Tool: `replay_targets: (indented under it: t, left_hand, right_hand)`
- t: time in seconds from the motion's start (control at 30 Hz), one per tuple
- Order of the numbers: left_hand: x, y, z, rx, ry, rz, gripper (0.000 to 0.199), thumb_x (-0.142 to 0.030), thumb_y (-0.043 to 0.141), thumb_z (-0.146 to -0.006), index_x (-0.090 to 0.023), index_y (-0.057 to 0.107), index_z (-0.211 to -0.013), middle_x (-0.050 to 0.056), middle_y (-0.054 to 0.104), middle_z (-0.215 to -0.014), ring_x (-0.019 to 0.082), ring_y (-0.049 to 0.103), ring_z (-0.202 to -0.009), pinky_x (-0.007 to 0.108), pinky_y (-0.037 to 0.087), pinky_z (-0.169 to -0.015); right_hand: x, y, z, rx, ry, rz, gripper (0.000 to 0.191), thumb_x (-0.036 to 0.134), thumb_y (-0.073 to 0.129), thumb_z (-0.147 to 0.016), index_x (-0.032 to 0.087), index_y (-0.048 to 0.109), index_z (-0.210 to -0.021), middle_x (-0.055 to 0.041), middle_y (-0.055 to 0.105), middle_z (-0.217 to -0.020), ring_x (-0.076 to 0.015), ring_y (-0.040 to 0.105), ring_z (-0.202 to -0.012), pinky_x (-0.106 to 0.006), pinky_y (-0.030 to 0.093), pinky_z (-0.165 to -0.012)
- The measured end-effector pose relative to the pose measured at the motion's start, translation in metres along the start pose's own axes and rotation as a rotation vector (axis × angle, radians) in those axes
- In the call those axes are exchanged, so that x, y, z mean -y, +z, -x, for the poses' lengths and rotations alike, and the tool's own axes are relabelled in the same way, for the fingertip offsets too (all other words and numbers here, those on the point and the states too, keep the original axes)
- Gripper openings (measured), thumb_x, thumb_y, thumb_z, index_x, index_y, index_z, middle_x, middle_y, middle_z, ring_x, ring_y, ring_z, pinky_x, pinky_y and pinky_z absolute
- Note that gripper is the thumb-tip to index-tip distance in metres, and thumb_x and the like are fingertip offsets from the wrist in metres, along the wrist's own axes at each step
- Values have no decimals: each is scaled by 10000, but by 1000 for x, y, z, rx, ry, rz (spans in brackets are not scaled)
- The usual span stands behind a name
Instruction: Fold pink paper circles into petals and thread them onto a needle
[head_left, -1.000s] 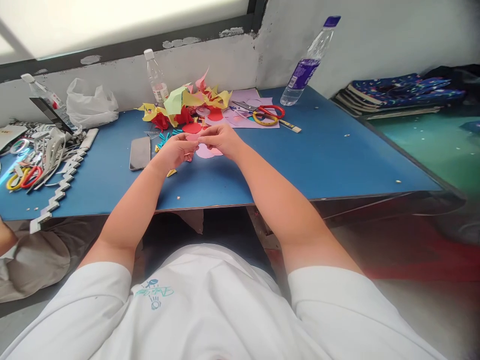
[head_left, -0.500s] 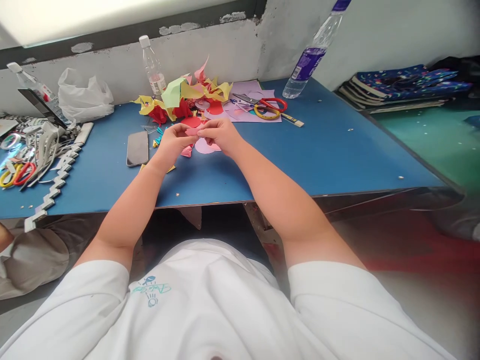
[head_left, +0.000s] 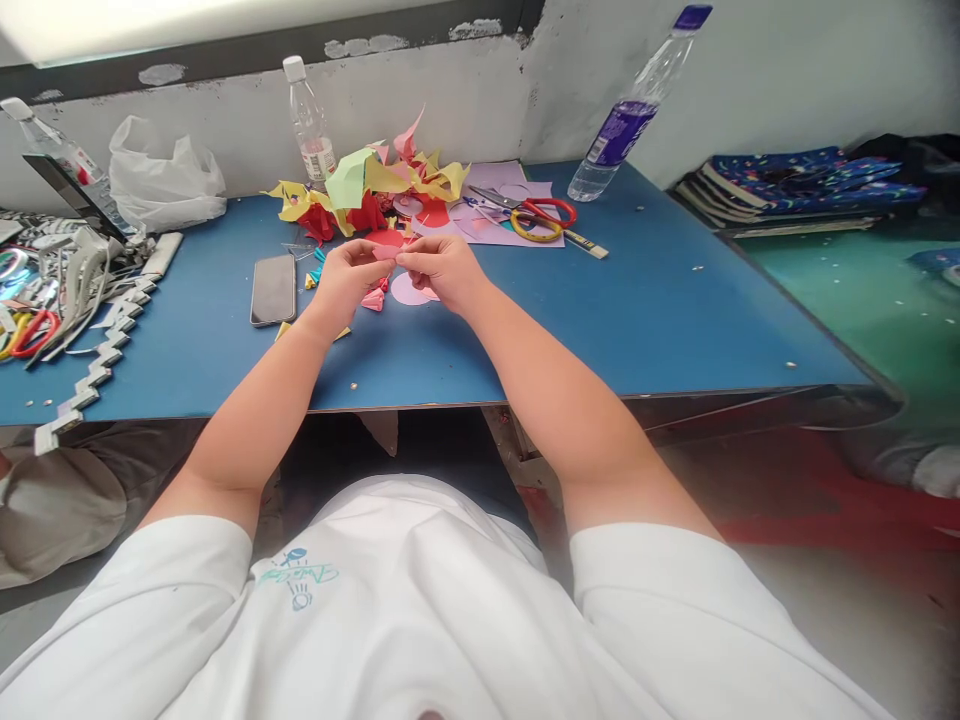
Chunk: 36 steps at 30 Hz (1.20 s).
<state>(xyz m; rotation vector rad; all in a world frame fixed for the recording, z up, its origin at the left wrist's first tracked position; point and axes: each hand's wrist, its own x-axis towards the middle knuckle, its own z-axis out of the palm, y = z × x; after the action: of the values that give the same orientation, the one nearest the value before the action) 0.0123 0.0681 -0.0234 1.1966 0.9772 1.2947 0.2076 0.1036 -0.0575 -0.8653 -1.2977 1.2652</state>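
Note:
A small piece of pink paper (head_left: 385, 252) is pinched between my two hands above the blue table (head_left: 600, 310). My left hand (head_left: 351, 277) closes on its left side with thumb and fingers. On its right side my right hand (head_left: 441, 268) grips it, fingertips almost meeting the left ones. Below them lie a pale pink paper circle (head_left: 409, 290) and a small folded pink paper piece (head_left: 374, 297). Just behind, a red paper circle (head_left: 388, 238) is partly hidden by the hands. Crumpled yellow, red and green paper shapes (head_left: 349, 182) are heaped farther back.
Scissors (head_left: 536, 217) rest on purple paper (head_left: 510, 178). A tilted-looking bottle (head_left: 619, 130) stands at the back right, another bottle (head_left: 306, 125) behind the heap. Left are a phone (head_left: 274, 290), a plastic bag (head_left: 166, 178), paper strips (head_left: 97, 260) and a folded paper chain (head_left: 97, 375).
The view has shifted slightly. Both hands stay nearly in place, and the pink paper between the fingertips shows a little higher and tilted differently.

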Motion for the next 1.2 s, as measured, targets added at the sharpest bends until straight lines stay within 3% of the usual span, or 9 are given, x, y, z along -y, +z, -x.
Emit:
replay_targets:
  t: [0.27,0.5,0.7,0.87,1.03,1.2]
  left_hand:
    - [1,0,2,14,59,-26,526,-292,1270,-696,-204,775,-849,-10,754,-799,145,676,-763,267,527,-680]
    - [-2,1,6,26,85,-5,510,-208,1275,-707,-196,790,-862,3,819,-877,179,786,-881,290,597,-802]
    - [-2,2,7,27,60,28,582,-261,1295,-685,-219,738,-850,-12,810,-884,207,846,-962,294,649,-808]
    - [-2,3,9,17,69,5,569,-273,1285,-703,-222,741,-861,-6,812,-884,225,857,-971,299,643,-795]
    - [3,4,7,13,149,-17,463,-270,1236,-761,-212,814,-943,18,860,-956,224,857,-1016,303,645,-878]
    - [10,4,3,-26,169,-33,463,-337,1211,-768,-249,829,-1015,4,882,-969,226,852,-1030,324,652,-925]
  right_hand:
    - [-2,-3,-1,28,-46,-6,495,523,1220,-762,224,830,-817,47,658,-578,-129,560,-552,-286,465,-544]
    - [1,-1,1,18,-70,-45,443,476,1199,-755,223,838,-801,44,650,-584,-131,556,-570,-292,464,-556]
    - [6,1,5,3,-85,28,472,500,1203,-814,229,817,-827,48,638,-609,-139,562,-595,-302,470,-573]
    - [9,2,7,8,-106,51,473,477,1193,-862,218,800,-818,41,634,-651,-135,578,-612,-308,465,-596]
    - [8,3,6,-17,-141,44,505,493,1205,-865,220,784,-810,43,657,-709,-112,557,-604,-292,452,-581]
    - [9,7,6,-15,-103,58,427,408,1176,-931,217,800,-866,27,690,-761,-125,605,-668,-284,535,-634]
